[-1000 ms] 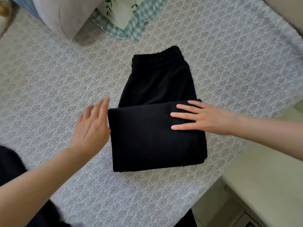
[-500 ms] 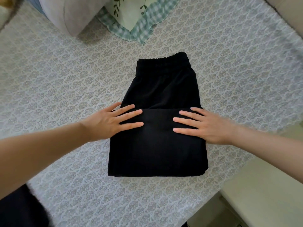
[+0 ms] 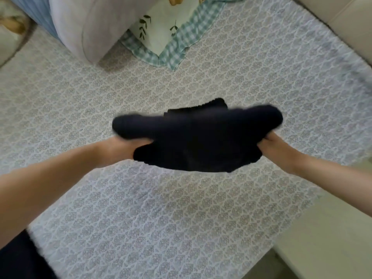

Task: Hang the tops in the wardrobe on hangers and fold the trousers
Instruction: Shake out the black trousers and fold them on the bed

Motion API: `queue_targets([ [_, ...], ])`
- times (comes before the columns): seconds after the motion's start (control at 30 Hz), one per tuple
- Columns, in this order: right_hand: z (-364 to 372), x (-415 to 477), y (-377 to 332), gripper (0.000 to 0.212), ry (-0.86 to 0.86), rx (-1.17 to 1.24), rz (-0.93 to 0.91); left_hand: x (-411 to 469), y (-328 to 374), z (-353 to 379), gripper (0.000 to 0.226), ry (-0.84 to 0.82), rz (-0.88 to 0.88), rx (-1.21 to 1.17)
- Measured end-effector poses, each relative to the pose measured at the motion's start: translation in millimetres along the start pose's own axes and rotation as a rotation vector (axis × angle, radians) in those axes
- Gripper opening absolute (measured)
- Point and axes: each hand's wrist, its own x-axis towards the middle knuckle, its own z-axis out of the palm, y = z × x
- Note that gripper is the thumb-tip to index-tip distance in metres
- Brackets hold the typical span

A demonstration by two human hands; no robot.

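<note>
The folded black trousers are lifted off the patterned bed cover, sagging in the middle and blurred by motion. My left hand grips their left side, its fingers tucked under the cloth and hidden. At the right side my right hand grips the other end, fingers also buried in the fabric. The elastic waistband shows just behind the raised fold.
A grey-white pillow and a green-checked pillow with a leaf print lie at the head of the bed. A pale ledge or bedside surface runs along the bed's right edge. A dark garment shows at bottom left.
Both hands went from pressing flat on the folded trousers to gripping their two sides, and the bundle has come up off the bed. The camera has tilted further up the bed.
</note>
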Motion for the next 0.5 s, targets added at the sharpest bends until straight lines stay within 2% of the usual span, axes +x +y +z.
queue_targets([
  [0.07, -2.4, 15.2, 2.7, 0.049, 0.105, 0.113, 0.141, 3.1, -2.1, 2.8, 0.035, 0.041, -0.107, -0.223],
  [0.13, -2.7, 25.7, 6.9, 0.068, 0.148, 0.222, 0.257, 7.7, -7.5, 7.8, 0.047, 0.103, -0.134, -0.252],
  [0.23, 3.7, 30.7, 3.6, 0.083, 0.18, 0.237, 0.201, 14.0, -10.8, 21.6, 0.055, 0.275, -0.134, -0.25],
  [0.37, 23.2, 39.0, -6.1, 0.07, 0.414, 0.169, 0.127, 24.5, -0.9, 39.4, 0.074, 0.521, -0.084, -0.163],
  [0.43, 30.5, 43.5, -8.6, 0.068, 0.509, 0.062, 0.098, 30.4, 1.5, 45.9, 0.063, 0.608, -0.053, -0.024],
  [0.5, 33.4, 47.0, -9.6, 0.056, 0.546, -0.087, 0.051, 34.7, 1.4, 50.6, 0.037, 0.686, -0.005, 0.135],
])
